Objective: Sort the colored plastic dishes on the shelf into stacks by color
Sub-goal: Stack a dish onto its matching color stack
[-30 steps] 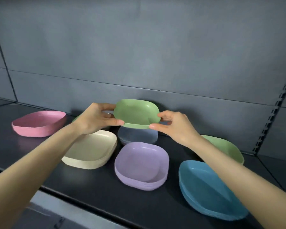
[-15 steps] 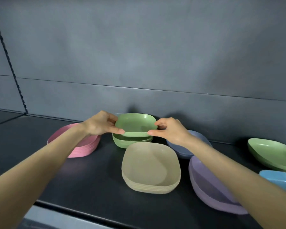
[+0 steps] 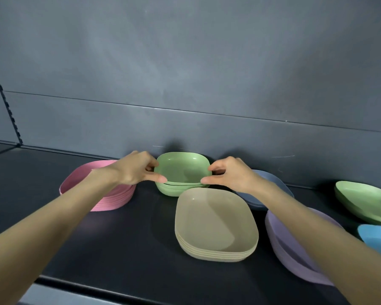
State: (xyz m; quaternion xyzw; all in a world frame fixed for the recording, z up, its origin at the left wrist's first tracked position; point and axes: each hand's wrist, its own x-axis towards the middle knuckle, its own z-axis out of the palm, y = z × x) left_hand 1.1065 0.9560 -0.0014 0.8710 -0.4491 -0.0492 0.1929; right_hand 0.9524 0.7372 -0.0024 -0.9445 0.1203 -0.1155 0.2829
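While both hands are on it, the green dish sits right on top of the green stack at the back of the shelf, between the pink stack and the grey-blue dish. From where I stand it does not look fully nested: its near rim rides a touch proud of the dishes below. The left hand pinches the left rim between thumb and forefinger, the right hand does the same on the right rim, and the other fingers are curled in behind. My worry is a lopsided release. If one pinch lets go before the other, or the dish is dropped while skewed, light plastic like this could perch crooked, rock, or skid off toward the cream stack just in front. The right wrist is also close over the grey-blue dish, so pulling back carelessly might nudge it. Another green dish lies well apart at the far right, so green is not finished. Compared with half a second ago, the dish has come down and the gap beneath it is nearly gone. A second ago it was held high over the grey-blue dish in the middle of the spread, with the pink stack well off to the left.
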